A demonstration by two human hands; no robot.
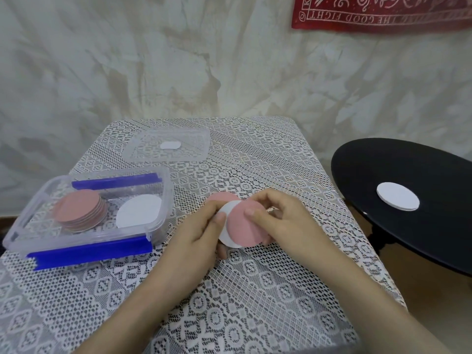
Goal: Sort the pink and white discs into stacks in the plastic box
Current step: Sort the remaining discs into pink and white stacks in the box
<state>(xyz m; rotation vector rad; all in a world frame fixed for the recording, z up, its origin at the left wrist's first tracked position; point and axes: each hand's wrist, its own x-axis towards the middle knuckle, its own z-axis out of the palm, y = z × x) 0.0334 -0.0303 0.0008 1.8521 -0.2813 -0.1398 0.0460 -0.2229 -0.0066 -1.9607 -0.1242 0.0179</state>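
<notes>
Plastic box (163, 200) holds pink stack (80, 209) and white stack (139, 212). Right of box, left hand (201, 235) and right hand (281, 218) pinch mixed discs (245, 224); more remain.

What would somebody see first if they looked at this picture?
First, two hands in the middle of the lace-covered table: the left hand and right hand hold a pink disc overlapping a white disc. To the left sits the clear box with blue clips, holding a pink stack beside a white stack. On the right, white discs lie on a black round table.
</notes>
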